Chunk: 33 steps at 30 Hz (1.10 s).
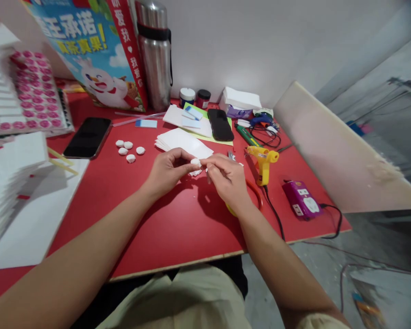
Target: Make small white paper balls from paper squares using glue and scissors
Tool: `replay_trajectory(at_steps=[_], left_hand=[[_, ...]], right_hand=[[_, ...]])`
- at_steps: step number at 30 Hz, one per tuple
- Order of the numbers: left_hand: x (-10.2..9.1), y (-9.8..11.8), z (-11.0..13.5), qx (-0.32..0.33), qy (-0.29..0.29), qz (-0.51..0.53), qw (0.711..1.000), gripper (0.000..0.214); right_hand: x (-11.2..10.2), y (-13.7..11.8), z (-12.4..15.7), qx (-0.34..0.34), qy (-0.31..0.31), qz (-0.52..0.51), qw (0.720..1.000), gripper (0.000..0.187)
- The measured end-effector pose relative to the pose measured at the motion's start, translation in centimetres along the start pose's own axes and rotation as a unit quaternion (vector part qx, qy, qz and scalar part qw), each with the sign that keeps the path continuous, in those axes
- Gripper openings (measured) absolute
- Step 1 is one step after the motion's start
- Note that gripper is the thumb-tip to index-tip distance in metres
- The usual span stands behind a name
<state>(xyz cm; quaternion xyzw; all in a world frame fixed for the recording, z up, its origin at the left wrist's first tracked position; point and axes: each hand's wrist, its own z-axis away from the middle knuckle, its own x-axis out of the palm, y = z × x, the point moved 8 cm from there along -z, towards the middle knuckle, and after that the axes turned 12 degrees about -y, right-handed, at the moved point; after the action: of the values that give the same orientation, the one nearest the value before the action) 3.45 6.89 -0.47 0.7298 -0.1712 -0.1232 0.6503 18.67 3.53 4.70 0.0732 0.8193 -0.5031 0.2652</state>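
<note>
My left hand (171,171) pinches a small white rounded piece (195,162), which looks like folded or rolled paper, between thumb and fingers. Close against it, my right hand (226,176) has its fingers drawn together in a pinch, the index fingertip touching the piece's edge. Whether something tiny sits in that pinch is hidden. Several similar white pieces (130,158) lie loose to the left of my left hand. Behind my hands is a stack of white paper sheets (185,142). Orange-handled scissors (256,194) lie partly under my right hand.
Right of my hands are a yellow glue gun (263,160) and a purple power box (303,200) with cords. A phone (88,137) and a white layered paper model (17,173) lie left. Behind stand a steel flask (155,64) and a printed box (96,55).
</note>
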Motion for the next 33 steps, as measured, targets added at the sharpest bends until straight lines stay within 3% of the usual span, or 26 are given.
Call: replay_trajectory(at_steps=[13,24,29,33], left_hand=[[-0.2,0.1,0.0,0.017,0.046,0.004,0.999,0.035],[-1.0,0.8,0.3,0.055,0.096,-0.053,0.992,0.036],[-0.9,0.8,0.3,0.053,0.084,-0.058,0.993,0.035],[-0.7,0.7,0.3,0.045,0.070,-0.055,0.995,0.035]], right_hand=[[0.7,0.7,0.0,-0.018,-0.003,-0.039,0.999,0.029],[1.4,0.3,0.1,-0.036,-0.030,-0.037,0.998,0.038],[1.2,0.4,0.0,-0.057,-0.022,-0.064,0.996,0.037],[1.0,0.5,0.0,-0.034,-0.011,-0.051,0.998,0.032]])
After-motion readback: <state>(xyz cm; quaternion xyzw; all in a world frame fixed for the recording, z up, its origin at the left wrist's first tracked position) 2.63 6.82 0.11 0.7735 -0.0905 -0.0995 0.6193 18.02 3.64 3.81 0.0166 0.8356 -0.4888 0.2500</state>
